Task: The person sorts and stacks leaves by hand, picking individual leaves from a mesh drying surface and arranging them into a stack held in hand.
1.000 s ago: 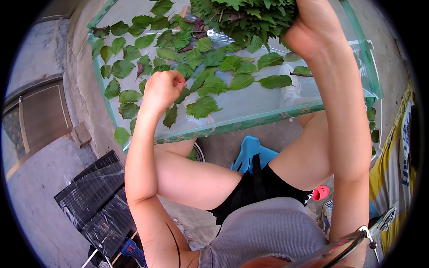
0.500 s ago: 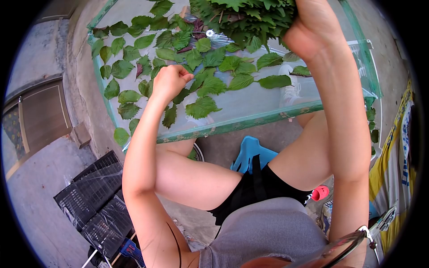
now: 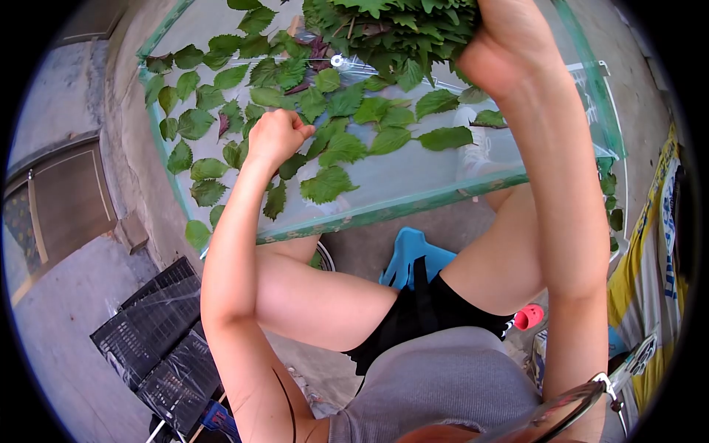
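At the top, a thick bunch of green perilla leaves point(image 3: 402, 37) with jagged edges is in my right hand point(image 3: 509, 55), whose fingers are hidden behind it or cut off by the frame edge. My left hand point(image 3: 277, 136) is closed low over the mesh net point(image 3: 399, 181), fingers curled in a pinch. What those fingers hold, if anything, is hidden. Around it many single perilla leaves point(image 3: 343, 149) lie spread flat on the net, mostly left and centre. A few purplish leaves point(image 3: 319, 53) are among them.
The net has a green cloth border point(image 3: 399, 209) above my knees. Below is a blue plastic stool point(image 3: 415, 255). Black plastic crates point(image 3: 151, 325) stand at left, and a yellow-and-white sack point(image 3: 642, 273) at right. A pink clog point(image 3: 529, 317) is on the floor.
The view has shifted slightly, so the net and leaves sit a little further left. My left hand stays closed at almost the same spot; the right still holds the bunch.
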`<state>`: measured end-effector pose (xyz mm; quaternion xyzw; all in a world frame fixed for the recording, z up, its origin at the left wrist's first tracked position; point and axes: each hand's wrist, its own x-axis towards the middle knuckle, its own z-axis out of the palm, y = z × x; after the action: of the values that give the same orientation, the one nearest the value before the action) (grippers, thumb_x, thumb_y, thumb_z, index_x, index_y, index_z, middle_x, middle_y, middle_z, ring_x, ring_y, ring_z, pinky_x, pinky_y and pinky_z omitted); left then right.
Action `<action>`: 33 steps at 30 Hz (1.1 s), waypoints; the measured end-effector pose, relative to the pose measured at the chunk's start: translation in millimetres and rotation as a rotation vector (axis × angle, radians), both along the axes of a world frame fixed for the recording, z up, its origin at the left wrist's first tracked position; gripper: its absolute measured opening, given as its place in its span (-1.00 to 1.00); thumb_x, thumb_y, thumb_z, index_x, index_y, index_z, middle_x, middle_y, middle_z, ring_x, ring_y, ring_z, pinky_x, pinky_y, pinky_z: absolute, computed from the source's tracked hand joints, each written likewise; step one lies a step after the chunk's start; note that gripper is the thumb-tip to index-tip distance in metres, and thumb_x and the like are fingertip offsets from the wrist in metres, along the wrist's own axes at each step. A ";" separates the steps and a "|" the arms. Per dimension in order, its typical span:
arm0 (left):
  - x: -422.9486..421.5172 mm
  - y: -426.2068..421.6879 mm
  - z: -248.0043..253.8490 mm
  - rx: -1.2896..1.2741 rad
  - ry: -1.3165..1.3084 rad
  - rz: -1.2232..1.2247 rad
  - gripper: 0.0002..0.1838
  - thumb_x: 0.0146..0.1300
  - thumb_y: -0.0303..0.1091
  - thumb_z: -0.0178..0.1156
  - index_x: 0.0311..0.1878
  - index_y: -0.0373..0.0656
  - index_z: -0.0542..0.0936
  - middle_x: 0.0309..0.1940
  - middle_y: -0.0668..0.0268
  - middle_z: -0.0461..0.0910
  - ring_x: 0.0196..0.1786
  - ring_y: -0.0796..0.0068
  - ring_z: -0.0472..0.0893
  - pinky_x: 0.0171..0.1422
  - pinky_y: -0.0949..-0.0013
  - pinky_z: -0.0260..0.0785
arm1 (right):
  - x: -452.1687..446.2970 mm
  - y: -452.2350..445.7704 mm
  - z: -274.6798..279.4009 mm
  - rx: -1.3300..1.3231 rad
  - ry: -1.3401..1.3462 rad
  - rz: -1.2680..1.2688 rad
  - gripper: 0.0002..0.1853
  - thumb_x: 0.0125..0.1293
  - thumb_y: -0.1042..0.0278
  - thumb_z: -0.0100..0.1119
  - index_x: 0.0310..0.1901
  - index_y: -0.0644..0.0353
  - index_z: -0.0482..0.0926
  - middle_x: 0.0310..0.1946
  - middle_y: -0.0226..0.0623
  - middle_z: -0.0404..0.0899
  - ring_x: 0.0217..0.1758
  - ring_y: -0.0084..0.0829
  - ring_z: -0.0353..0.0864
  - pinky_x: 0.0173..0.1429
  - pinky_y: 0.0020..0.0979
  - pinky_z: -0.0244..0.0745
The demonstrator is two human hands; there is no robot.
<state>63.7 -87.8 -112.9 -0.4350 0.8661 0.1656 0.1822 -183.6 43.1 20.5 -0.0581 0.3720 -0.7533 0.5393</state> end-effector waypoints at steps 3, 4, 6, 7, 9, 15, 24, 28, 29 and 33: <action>-8.4 2.5 6.1 -0.019 -0.030 0.027 -0.62 0.21 -0.02 0.26 -0.39 -0.21 0.66 -0.51 0.14 0.64 -0.37 0.18 0.64 -0.19 0.20 0.43 | 1.6 -1.1 -1.4 -0.019 -0.003 0.008 -0.88 0.15 0.45 0.12 -0.29 0.27 0.55 -0.40 -0.21 0.65 -0.38 -0.34 0.66 -0.18 -0.34 0.64; -7.7 2.0 3.4 -0.020 -0.029 0.025 -0.62 0.21 -0.02 0.26 -0.39 -0.21 0.66 -0.51 0.14 0.64 -0.37 0.18 0.64 -0.19 0.20 0.43 | 2.7 -1.2 -0.8 -0.009 -0.023 0.001 -0.87 0.14 0.44 0.12 -0.29 0.27 0.56 -0.40 -0.22 0.65 -0.38 -0.33 0.66 -0.17 -0.33 0.64; -5.5 1.6 -4.4 0.015 0.095 0.043 -0.61 0.28 -0.05 0.18 -0.41 -0.23 0.65 -0.55 0.14 0.62 -0.41 0.18 0.61 -0.22 0.19 0.40 | 3.2 -0.6 -0.6 0.001 -0.040 -0.008 -0.87 0.14 0.44 0.12 -0.29 0.26 0.56 -0.39 -0.22 0.66 -0.38 -0.33 0.65 -0.16 -0.33 0.63; -5.2 2.1 -5.9 0.016 0.097 0.041 -0.61 0.28 -0.05 0.18 -0.41 -0.23 0.65 -0.55 0.14 0.62 -0.41 0.18 0.61 -0.22 0.19 0.40 | 3.0 -0.2 -1.3 -0.021 -0.050 0.017 -0.87 0.15 0.43 0.12 -0.29 0.27 0.56 -0.39 -0.23 0.66 -0.38 -0.33 0.65 -0.16 -0.32 0.63; -4.4 3.5 -6.7 0.015 0.151 0.019 -0.68 0.32 -0.16 0.14 -0.36 -0.25 0.64 -0.53 0.15 0.62 -0.42 0.23 0.60 -0.22 0.22 0.40 | 2.9 0.1 -1.1 -0.043 -0.060 0.041 -0.86 0.15 0.42 0.12 -0.29 0.27 0.56 -0.39 -0.23 0.66 -0.38 -0.33 0.65 -0.15 -0.32 0.63; -13.0 7.4 7.7 0.103 0.170 0.138 -0.79 0.29 -0.24 0.11 -0.14 -0.07 0.66 -0.30 0.12 0.68 -0.12 0.10 0.63 -0.02 0.15 0.42 | 1.3 -0.3 -3.0 -0.050 -0.113 0.095 -0.85 0.17 0.38 0.09 -0.31 0.25 0.56 -0.40 -0.24 0.65 -0.38 -0.33 0.64 -0.17 -0.30 0.61; -8.7 10.0 2.4 0.031 0.406 0.032 -0.79 0.28 -0.29 0.18 -0.19 -0.22 0.65 -0.50 0.15 0.63 -0.47 0.41 0.54 -0.29 0.32 0.38 | 15.2 -8.6 -12.1 -0.002 -0.129 -0.081 -0.46 -0.06 0.41 0.31 -0.03 0.50 0.41 -0.14 0.08 0.56 -0.12 -0.13 0.60 -0.07 -0.16 0.55; -14.4 21.4 15.4 0.054 0.381 0.042 -0.78 0.33 -0.33 0.15 -0.16 -0.31 0.63 -0.52 0.15 0.58 -0.47 0.46 0.47 -0.29 0.35 0.34 | 19.2 -2.7 0.5 0.111 -0.097 -0.122 -0.64 -0.01 0.45 0.25 -0.20 0.53 0.48 -0.27 0.00 0.58 -0.25 -0.26 0.61 -0.11 -0.23 0.55; -4.6 10.5 2.3 0.067 0.415 -0.001 -0.77 0.35 -0.32 0.16 -0.17 -0.32 0.64 -0.43 0.27 0.65 -0.36 0.59 0.51 -0.22 0.45 0.37 | 20.5 3.5 7.8 0.209 -0.032 -0.129 -0.55 -0.04 0.39 0.28 -0.15 0.57 0.44 -0.24 0.01 0.57 -0.21 -0.24 0.60 -0.10 -0.25 0.53; -5.4 5.3 1.6 0.097 0.370 -0.008 -0.75 0.37 -0.30 0.16 -0.17 -0.35 0.62 -0.37 0.33 0.64 -0.30 0.62 0.49 -0.18 0.48 0.37 | 25.0 -11.1 2.4 0.279 0.001 -0.119 -0.48 -0.05 0.37 0.24 -0.03 0.47 0.40 -0.13 0.07 0.52 -0.05 -0.12 0.55 -0.01 -0.20 0.46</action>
<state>58.3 -82.5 -111.3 -0.3847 0.8775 0.2834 0.0412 -158.6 32.0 22.9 0.0390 0.4764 -0.7247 0.4964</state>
